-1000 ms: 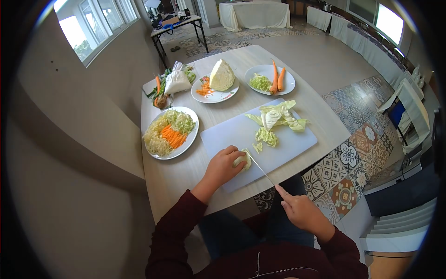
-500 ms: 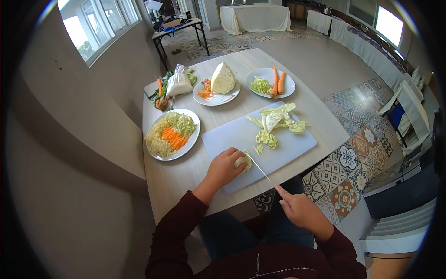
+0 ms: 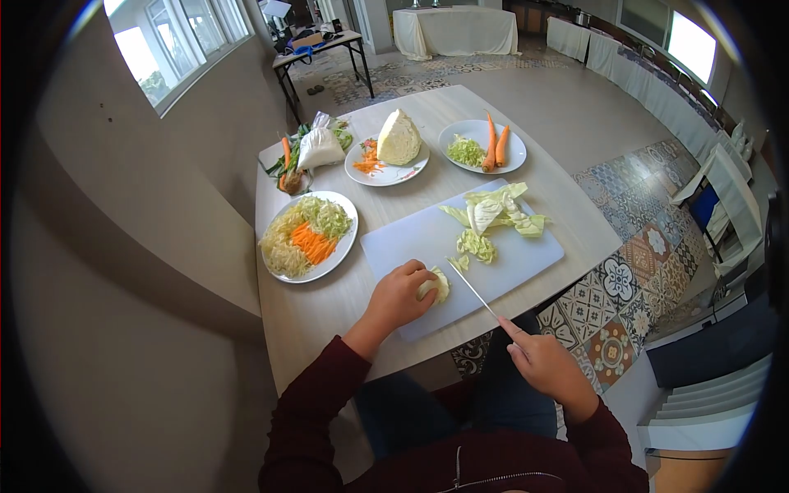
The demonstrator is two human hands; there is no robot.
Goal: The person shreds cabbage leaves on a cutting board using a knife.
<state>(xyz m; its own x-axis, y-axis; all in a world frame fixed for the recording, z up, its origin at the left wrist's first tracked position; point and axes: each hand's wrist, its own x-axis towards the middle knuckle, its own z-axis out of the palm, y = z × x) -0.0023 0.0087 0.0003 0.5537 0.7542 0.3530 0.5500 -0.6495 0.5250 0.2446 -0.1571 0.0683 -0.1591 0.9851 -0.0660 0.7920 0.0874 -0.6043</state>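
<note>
My left hand (image 3: 401,294) is closed over a piece of cabbage (image 3: 440,284) at the near left part of the white cutting board (image 3: 390,246). In my right hand (image 3: 538,359) is a knife (image 3: 472,287), its blade pointing up and left over the board, a small gap to the right of that cabbage. Beyond the blade tip lie small cut bits and a heap of chopped cabbage (image 3: 477,246). Loose cabbage leaves (image 3: 497,209) rest at the board's far right.
Left of the board stands a plate (image 3: 352,215) of shredded cabbage and carrot. Farther back are a plate (image 3: 411,176) with a cabbage wedge (image 3: 399,138), a plate (image 3: 516,156) with two carrots (image 3: 496,148), and a bag of white stuff (image 3: 320,148) among vegetables.
The knife has moved right, away from the cabbage piece, and a small cut bit near its tip has shifted. My left hand stays on the cabbage.
</note>
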